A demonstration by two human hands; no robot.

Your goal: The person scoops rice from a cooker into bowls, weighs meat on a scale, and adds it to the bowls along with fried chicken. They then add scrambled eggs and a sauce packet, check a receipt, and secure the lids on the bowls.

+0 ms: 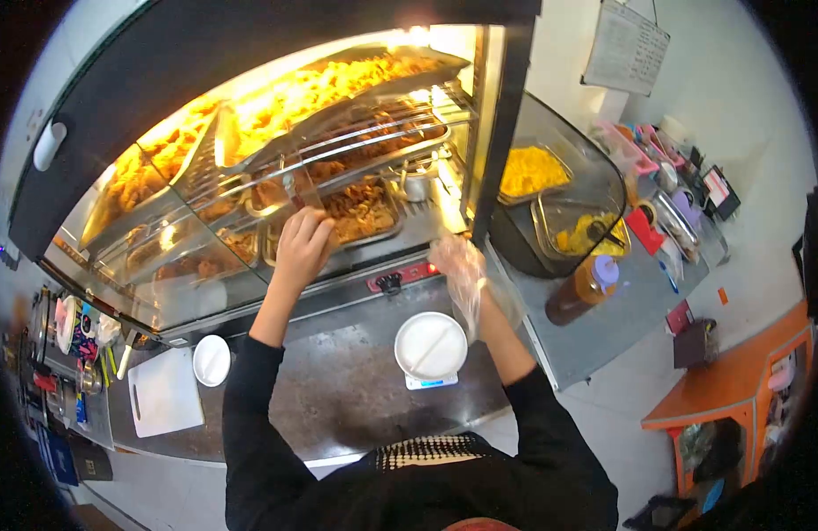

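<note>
My left hand (304,243) is raised at the front of a lit food warmer, its fingers curled on the edge of a sliding glass door (201,217). Behind the fingers stands a metal tray of browned food (363,208). My right hand (459,263), in a clear plastic glove, is by the warmer's lower right front edge, near the red control panel (414,275); its fingers are blurred under the plastic. Below it, a white bowl (431,346) rests on a small digital scale (432,383).
A white cutting board (165,392) and another white bowl (211,360) lie on the counter at left. To the right stand a dark clear-sided case with yellow food trays (534,171) and a lilac-capped sauce bottle (582,290). Fries (311,93) fill the warmer's top shelf.
</note>
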